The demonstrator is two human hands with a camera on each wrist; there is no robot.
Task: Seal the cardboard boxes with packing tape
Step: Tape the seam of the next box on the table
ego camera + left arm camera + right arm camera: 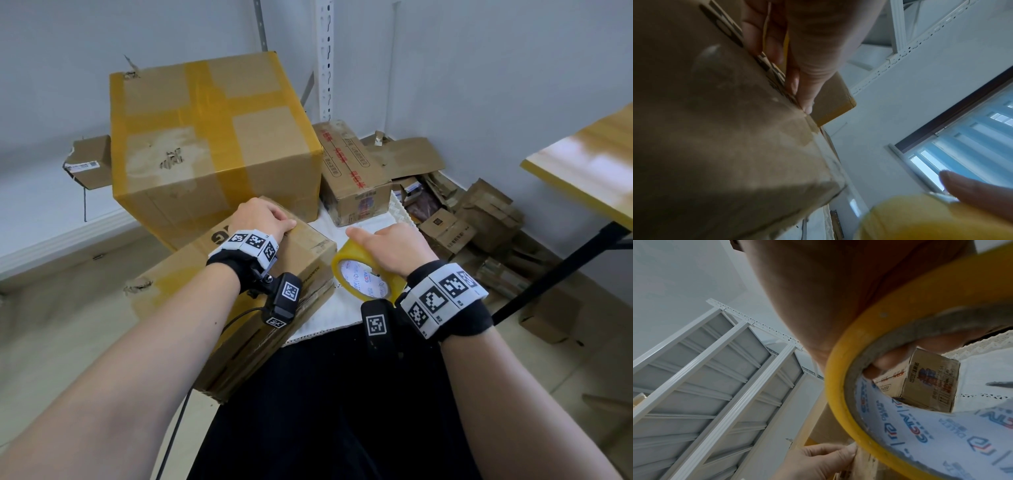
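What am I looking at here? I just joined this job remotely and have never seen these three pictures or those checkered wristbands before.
No machine here: a person works with bare hands. The checkered bands are marker tags, and a small camera is strapped to each wrist. The large picture comes from a camera on the person's head, looking down. The other two look along each hand from the wrists.

The left hand grips the far edge of a flat box lying on a white surface. The right hand holds a yellow tape roll, fingers through its core, beside that box. Behind stand a big taped box and a small printed box; cardboard scraps are piled at the right.

No new strip of tape is visibly being laid yet.
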